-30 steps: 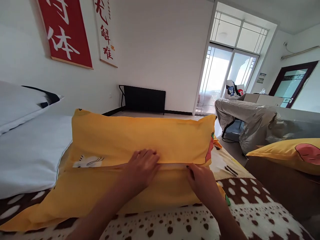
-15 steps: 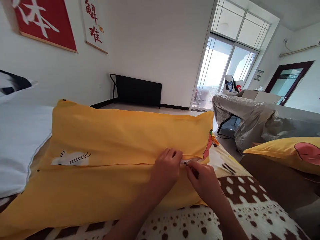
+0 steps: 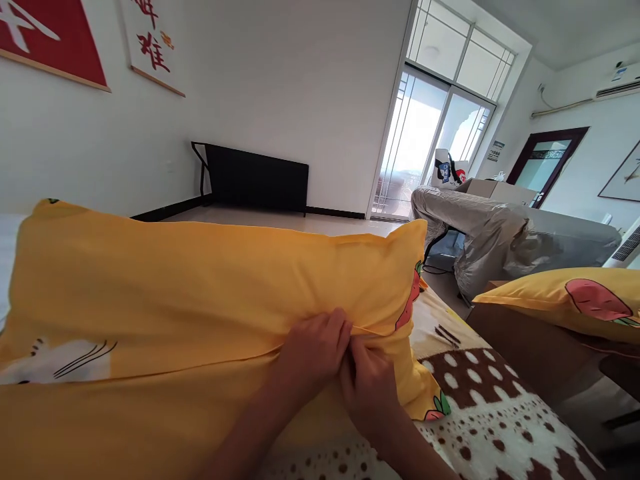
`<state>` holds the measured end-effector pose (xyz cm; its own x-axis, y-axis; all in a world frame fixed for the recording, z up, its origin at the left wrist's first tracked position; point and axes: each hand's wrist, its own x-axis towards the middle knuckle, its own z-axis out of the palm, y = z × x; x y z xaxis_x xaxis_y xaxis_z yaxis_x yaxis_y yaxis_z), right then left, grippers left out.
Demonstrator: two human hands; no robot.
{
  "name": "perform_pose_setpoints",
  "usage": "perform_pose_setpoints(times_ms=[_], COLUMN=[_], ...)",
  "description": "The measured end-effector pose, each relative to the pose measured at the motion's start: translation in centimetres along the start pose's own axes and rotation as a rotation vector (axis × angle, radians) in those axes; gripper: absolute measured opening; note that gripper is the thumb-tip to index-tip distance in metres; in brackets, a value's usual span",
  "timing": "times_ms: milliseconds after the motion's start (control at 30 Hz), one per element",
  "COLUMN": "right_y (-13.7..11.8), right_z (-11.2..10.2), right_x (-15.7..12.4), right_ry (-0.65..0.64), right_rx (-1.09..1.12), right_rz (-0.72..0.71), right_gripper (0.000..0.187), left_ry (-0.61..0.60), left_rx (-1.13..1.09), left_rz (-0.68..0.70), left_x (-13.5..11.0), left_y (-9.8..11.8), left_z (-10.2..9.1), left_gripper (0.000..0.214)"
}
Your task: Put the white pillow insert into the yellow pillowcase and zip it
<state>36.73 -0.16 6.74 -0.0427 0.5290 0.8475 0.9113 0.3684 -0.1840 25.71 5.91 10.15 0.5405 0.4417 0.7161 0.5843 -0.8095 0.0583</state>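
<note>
A yellow pillowcase with a stuffed shape lies across the bed in front of me, a long seam running along it. My left hand is closed, pinching the fabric at the seam near its right end. Close against it, my right hand is closed at the same seam, its fingertips touching the left hand's. The small dark zipper pull at the right fingertips is now hidden by my hands. Puckers spread through the cloth around the grip.
Under the pillowcase is a brown and white patterned blanket. Another yellow pillow rests on a brown surface at right. Behind it stands plastic-covered furniture. A black panel leans near the far wall.
My hands have drawn together at the seam, and the white gap with the zipper pull is covered. The pillowcase has shifted left in view and bunched up; the camera has turned right.
</note>
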Motion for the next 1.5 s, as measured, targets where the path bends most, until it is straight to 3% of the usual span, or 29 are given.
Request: perform_pose_setpoints(times_ms=[100, 200, 467, 667, 800, 1067, 1233, 1500], right_y=[-0.3, -0.4, 1.6, 3.7, 5.1, 5.3, 5.1, 6.5], right_z=[-0.8, -1.6, -3.9, -5.9, -6.3, -5.0, -4.8, -6.3], right_x=[0.1, 0.1, 1.3, 2.4, 2.6, 2.4, 2.4, 2.3], right_ry=[-0.046, -0.103, -0.228, -0.329, -0.388, -0.384, -0.395, -0.37], right_rx=[0.018, 0.022, 0.051, 0.079, 0.029, -0.357, -0.319, -0.229], right_rz=[0.022, 0.086, 0.29, 0.442, 0.448, 0.42, 0.374, 0.447], right_gripper=[0.022, 0.024, 0.021, 0.024, 0.021, 0.014, 0.015, 0.018], left_ry=[-0.136, -0.183, 0.019, 0.062, 0.054, 0.039, 0.023, -0.01], left_rx=[-0.078, -0.096, -0.018, 0.034, 0.067, 0.063, 0.056, 0.036], left_rz=[0.018, 0.053, 0.101, 0.102, 0.09, 0.087, 0.081, 0.066], left_x=[0.0, 0.0, -0.1, -0.1, 0.0, -0.1, -0.2, 0.2], left_y=[-0.3, -0.5, -0.4, -0.2, -0.1, 0.0, 0.2, 0.2], left_z=[-1.0, -1.4, 0.1, 0.0, -0.1, -0.1, -0.2, -0.2], left_gripper=[0.025, 0.024, 0.024, 0.024, 0.025, 0.028, 0.027, 0.028])
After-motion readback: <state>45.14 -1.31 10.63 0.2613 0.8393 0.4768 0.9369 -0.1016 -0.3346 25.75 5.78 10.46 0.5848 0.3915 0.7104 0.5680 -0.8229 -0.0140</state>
